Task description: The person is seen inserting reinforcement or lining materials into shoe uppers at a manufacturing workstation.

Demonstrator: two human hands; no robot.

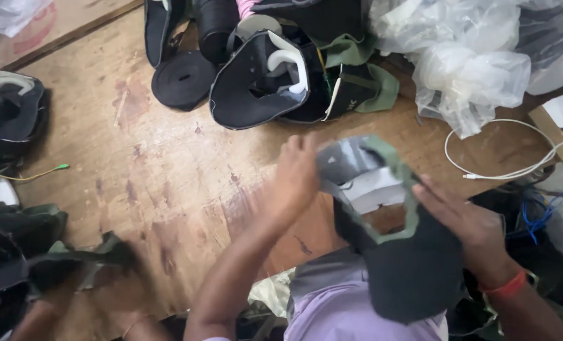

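Both my hands hold one black shoe upper (400, 265) with a green-edged opening and a white lining, raised over a worn wooden table (168, 164). My left hand (294, 180) grips its left side near the top. The right side is gripped by my right hand (468, 224), which wears an orange wristband. The piece is motion-blurred.
A heap of black and green shoe uppers (275, 76) lies at the table's far middle, next to a black tape roll (183, 79). More uppers (13, 252) are stacked at the left. Clear plastic bags (471, 63) and a white cable (509, 170) lie at the right.
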